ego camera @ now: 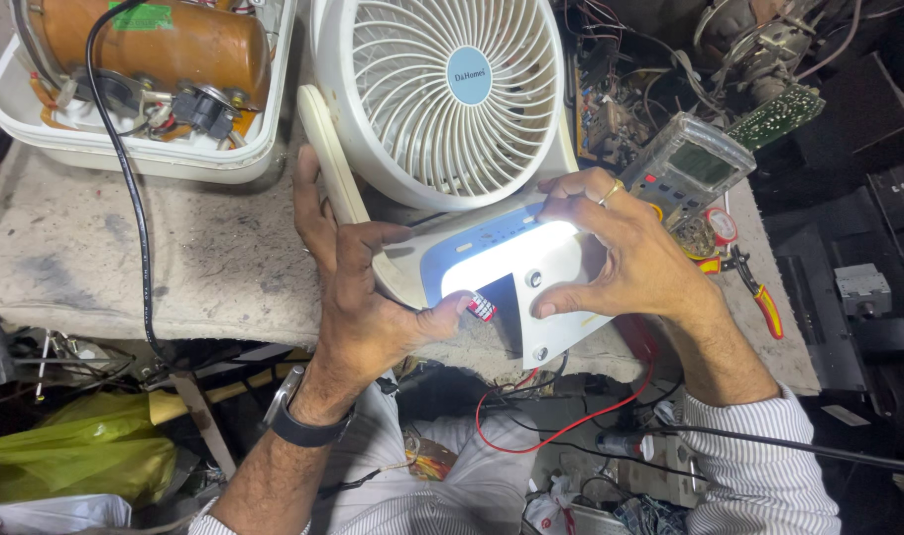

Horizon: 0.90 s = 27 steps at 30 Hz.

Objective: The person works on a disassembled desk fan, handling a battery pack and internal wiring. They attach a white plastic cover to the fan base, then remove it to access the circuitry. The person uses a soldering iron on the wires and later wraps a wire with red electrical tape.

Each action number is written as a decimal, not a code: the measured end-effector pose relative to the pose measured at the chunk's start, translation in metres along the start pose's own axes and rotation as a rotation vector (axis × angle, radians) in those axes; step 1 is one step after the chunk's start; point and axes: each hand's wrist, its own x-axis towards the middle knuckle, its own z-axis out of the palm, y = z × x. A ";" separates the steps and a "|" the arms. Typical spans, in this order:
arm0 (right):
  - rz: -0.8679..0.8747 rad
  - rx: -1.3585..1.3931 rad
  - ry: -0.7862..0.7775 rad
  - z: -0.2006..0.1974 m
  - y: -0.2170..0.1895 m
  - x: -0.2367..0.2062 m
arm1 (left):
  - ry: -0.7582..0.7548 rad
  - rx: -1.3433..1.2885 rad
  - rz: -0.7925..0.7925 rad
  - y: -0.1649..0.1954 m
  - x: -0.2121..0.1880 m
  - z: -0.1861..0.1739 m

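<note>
A white table fan (pixel 442 94) with a round grille lies tilted on the workbench, its base (pixel 511 267) lit by a bright white panel. My left hand (pixel 358 287) grips the base's left edge, thumb pressed by a small red switch at the lit panel's lower corner. My right hand (pixel 625 253), with a ring on one finger, holds the base's right side, fingers curled over the top edge and thumb near two small knobs. A watch sits on my left wrist.
A white tub (pixel 36 124) holding an orange-brown tank with a black cable stands at the back left. A grey multimeter (pixel 695 168), pliers with red handles (pixel 759 297) and circuit boards lie to the right. Red wires hang below the grey bench (pixel 125 258).
</note>
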 end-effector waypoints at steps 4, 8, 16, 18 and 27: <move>0.000 -0.002 -0.027 -0.001 0.003 0.001 | -0.015 -0.026 -0.010 -0.003 -0.002 0.002; 0.018 -0.015 -0.050 -0.002 0.004 0.001 | -0.011 -0.046 -0.002 -0.004 -0.002 0.003; -0.037 0.000 -0.015 -0.001 -0.003 0.002 | 0.015 -0.030 0.020 -0.002 -0.003 0.001; -0.029 -0.007 -0.017 0.000 -0.003 0.002 | 0.015 0.006 0.021 -0.001 -0.003 0.000; -0.023 -0.004 -0.023 0.000 -0.003 0.001 | 0.020 0.019 0.011 0.002 -0.002 0.001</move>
